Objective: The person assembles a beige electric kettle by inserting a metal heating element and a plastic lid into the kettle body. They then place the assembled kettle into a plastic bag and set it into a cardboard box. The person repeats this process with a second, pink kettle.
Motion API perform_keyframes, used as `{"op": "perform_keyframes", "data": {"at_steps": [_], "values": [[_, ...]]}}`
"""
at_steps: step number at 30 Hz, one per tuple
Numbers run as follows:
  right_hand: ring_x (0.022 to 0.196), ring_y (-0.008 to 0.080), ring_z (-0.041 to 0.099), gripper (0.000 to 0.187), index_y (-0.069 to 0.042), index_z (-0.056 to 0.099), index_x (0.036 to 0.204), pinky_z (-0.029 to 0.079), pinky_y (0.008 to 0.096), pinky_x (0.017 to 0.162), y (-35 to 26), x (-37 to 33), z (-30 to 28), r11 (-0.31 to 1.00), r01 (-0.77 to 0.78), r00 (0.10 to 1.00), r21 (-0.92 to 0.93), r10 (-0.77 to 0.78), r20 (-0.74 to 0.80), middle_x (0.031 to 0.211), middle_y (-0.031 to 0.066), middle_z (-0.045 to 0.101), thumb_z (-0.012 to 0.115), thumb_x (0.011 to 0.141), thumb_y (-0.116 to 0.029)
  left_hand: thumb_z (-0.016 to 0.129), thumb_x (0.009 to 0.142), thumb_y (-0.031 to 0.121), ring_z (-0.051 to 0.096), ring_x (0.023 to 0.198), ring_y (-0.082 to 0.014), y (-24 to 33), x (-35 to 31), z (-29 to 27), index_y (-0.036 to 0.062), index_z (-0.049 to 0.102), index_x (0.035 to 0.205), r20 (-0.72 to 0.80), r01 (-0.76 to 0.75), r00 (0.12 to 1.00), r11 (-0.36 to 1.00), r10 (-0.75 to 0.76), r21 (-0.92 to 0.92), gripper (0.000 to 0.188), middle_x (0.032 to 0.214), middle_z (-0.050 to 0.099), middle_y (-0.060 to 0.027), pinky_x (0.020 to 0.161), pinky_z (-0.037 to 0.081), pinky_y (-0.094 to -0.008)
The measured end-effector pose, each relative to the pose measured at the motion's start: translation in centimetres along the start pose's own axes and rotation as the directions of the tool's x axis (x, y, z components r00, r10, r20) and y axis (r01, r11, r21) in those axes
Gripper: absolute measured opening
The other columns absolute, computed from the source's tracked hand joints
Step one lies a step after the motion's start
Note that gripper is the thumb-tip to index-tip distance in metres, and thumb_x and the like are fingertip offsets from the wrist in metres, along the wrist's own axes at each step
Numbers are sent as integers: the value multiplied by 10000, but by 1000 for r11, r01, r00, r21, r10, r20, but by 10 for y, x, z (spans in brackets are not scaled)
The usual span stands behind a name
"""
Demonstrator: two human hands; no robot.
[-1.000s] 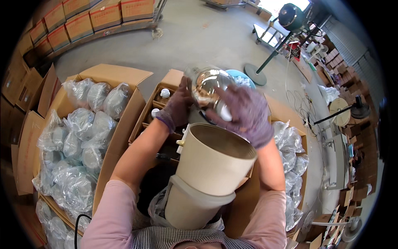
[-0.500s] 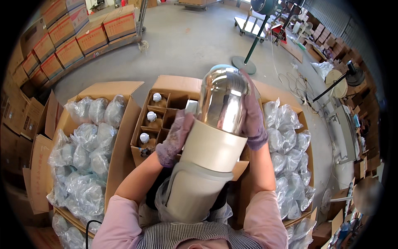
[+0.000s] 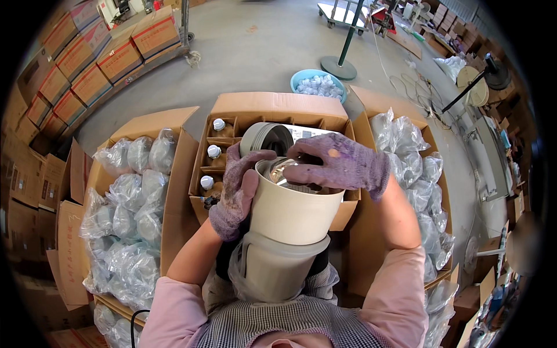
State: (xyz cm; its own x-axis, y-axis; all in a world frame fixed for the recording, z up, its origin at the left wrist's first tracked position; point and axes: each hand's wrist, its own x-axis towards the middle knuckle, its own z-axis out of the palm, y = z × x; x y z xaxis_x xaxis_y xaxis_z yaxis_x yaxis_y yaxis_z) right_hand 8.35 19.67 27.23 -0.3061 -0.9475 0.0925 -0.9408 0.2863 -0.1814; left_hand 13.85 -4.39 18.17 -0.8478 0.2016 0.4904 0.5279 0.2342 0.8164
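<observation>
Upright against my lap stands a cream cylindrical flask casing (image 3: 297, 213), with a grey-beige lower section (image 3: 275, 271) and clear plastic at its left side. Inside its top opening sits a mirror-silver flask liner (image 3: 277, 170), mostly hidden by the casing wall and my fingers. My left hand (image 3: 237, 191), in a purple-grey glove, is wrapped round the casing's left rim. From the right, my gloved right hand (image 3: 348, 165) reaches over the opening, fingers curled onto the liner's rounded top. A grey threaded ring (image 3: 255, 137) rests just behind the casing, over the middle carton.
The divided middle carton (image 3: 278, 103) holds several white-capped bottles (image 3: 214, 152). Cartons of plastic-wrapped pieces flank me at left (image 3: 125, 232) and right (image 3: 415, 174). Beyond are a blue basin (image 3: 299, 78) of small clear pieces, a stand base (image 3: 339, 68) and stacked boxes (image 3: 75, 55).
The silver liner has gone down from standing tall above the casing to sitting inside it. My right hand has moved from the liner's side to over the opening; the grey ring and basin now show.
</observation>
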Motion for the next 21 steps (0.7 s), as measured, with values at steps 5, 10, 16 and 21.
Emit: {"op": "perform_keyframes", "data": {"at_steps": [5, 10, 16, 21], "values": [[1067, 332, 632, 522, -85, 570, 1320, 506, 393, 918, -18, 27, -24, 832, -427, 885, 355, 304, 354, 1218, 164, 632, 677, 863, -314, 426, 968, 565, 443, 1208, -365, -13, -11, 0, 12, 644, 1167, 3, -23, 1000, 999, 22, 40, 627, 1275, 483, -227, 1056, 339, -475], [1101, 271, 636, 628, -43, 535, 1363, 500, 374, 940, -6, 5, 8, 738, -125, 992, 663, 84, 93, 1215, 176, 641, 718, 831, -323, 432, 975, 515, 448, 1214, -379, 2, -13, 1, 6, 657, 1159, -4, -87, 996, 996, 88, 36, 586, 1226, 530, -227, 1057, 343, -472], [917, 323, 669, 481, -127, 591, 1274, 549, 398, 750, -32, 9, -1, 992, -10, 993, 123, -4, 118, 1146, 170, 632, 692, 822, -254, 443, 985, 451, 468, 1196, -376, -9, -22, 4, 11, 680, 1129, -3, -152, 988, 972, 155, 181, 520, 1253, 508, -237, 1052, 354, -469], [879, 298, 653, 526, -257, 555, 1344, 555, 376, 743, -19, -2, 20, 956, 288, 955, -47, -291, -63, 1113, 135, 585, 642, 835, -155, 481, 982, 427, 481, 1180, -355, 10, -25, 9, 18, 678, 1132, -53, -40, 998, 999, 38, -27, 477, 1264, 466, -220, 1033, 374, -455]]}}
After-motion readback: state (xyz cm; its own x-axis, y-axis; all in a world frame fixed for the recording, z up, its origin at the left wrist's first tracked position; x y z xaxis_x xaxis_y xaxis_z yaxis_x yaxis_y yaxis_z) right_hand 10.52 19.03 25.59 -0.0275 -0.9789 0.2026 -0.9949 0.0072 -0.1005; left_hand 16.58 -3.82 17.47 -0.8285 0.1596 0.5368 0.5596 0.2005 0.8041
